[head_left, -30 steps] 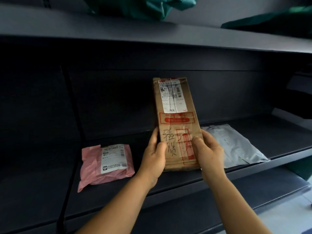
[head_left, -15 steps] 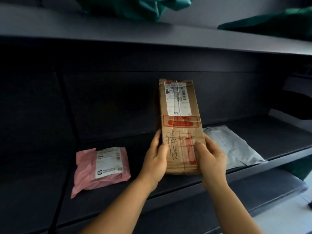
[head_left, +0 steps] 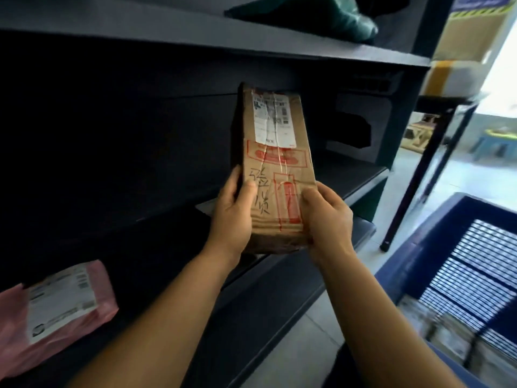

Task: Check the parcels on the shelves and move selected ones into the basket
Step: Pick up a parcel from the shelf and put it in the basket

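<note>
Brown parcel (head_left: 275, 169) held upright — left hand (head_left: 232, 211) and right hand (head_left: 327, 217) fingers curled round its lower edges; pink parcel (head_left: 56, 312) lower left of it, blue basket (head_left: 458, 264) lower right

Both forearms are bare to the frame edge, no sleeves, watch or rings showing.

Quick count: three parcels I can make out for sure. One brown cardboard box (head_left: 275, 169) with a white shipping label, one pink poly mailer (head_left: 54, 312) with its own label, and one dark green bag (head_left: 313, 19) up on the top shelf. One blue plastic basket (head_left: 436, 236) off to the right. Two hands, left hand (head_left: 233, 217) and right hand (head_left: 327, 217). Background stuff is too blurry to count.
</note>
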A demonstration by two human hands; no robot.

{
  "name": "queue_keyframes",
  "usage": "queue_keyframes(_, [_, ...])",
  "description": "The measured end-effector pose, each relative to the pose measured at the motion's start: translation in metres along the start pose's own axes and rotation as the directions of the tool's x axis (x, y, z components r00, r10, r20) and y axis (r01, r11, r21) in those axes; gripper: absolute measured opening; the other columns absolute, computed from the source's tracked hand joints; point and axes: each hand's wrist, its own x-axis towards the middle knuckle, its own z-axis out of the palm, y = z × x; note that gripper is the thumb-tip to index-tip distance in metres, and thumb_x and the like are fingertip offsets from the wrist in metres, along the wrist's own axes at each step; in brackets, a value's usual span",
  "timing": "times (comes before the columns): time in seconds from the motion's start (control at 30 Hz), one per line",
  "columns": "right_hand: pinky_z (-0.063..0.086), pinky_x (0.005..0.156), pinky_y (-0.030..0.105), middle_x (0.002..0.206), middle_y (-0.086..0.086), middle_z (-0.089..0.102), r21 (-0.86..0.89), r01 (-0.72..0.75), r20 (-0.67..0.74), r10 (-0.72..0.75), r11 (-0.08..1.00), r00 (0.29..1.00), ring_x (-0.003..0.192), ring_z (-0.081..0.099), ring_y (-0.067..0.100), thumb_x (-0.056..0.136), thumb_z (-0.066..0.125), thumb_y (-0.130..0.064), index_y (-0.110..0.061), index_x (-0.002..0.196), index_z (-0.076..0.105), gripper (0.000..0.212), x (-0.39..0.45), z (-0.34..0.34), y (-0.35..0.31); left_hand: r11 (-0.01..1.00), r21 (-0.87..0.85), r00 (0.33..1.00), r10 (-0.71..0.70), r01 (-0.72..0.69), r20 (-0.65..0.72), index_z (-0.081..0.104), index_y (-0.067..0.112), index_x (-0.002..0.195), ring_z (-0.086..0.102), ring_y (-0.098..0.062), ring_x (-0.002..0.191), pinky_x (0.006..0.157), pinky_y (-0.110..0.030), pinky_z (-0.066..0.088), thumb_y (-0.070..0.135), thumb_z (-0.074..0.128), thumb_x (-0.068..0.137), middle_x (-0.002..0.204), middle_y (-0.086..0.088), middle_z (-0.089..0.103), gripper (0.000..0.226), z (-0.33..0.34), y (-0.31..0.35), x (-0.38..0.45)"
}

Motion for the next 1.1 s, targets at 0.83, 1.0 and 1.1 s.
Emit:
queue_keyframes(0.83, [0.056,0.062,0.021,0.092,-0.002,0.066,-0.392,-0.038,-0.377,-0.123,0.919,0.918,0.073,0.069,0.004,0.101,0.037,-0.019,-0.027,0.126,0.051,0.029,-0.008,-0.327,-0.129,0.967,-0.063,0.845,-0.183,0.247,0.503,0.049,0.033,0.122,0.067,-0.017,0.096,0.079,-0.032,0.056,0.022,0.037,0.103,0.110,-0.001,0.067,0.025,0.334,0.000,-0.055])
queue_keyframes(1.0, [0.054,0.090,0.049,0.114,0.006,0.064,-0.454,-0.235,-0.474,-0.009,0.859,0.880,0.101,0.065,0.028,0.095,0.037,-0.022,-0.039,0.108,0.056,0.029,-0.004,-0.413,-0.134,0.923,0.041,0.753,-0.337,0.382,0.565,0.037,0.027,0.144,0.066,-0.023,0.104,0.086,-0.040,0.056,0.019,0.037,0.103,0.120,-0.006,0.064,0.042,0.410,-0.026,-0.085])
queue_keyframes(1.1, [0.049,0.097,0.045,0.127,0.005,0.056,-0.479,-0.426,-0.554,0.112,0.767,0.825,0.110,0.059,0.026,0.095,0.043,-0.042,-0.033,0.137,0.043,0.044,-0.010,-0.456,-0.133,0.879,0.151,0.668,-0.447,0.453,0.595,0.035,0.027,0.144,0.067,-0.022,0.100,0.075,-0.034,0.058,0.016,0.038,0.102,0.121,-0.007,0.062,0.043,0.444,-0.043,-0.106])
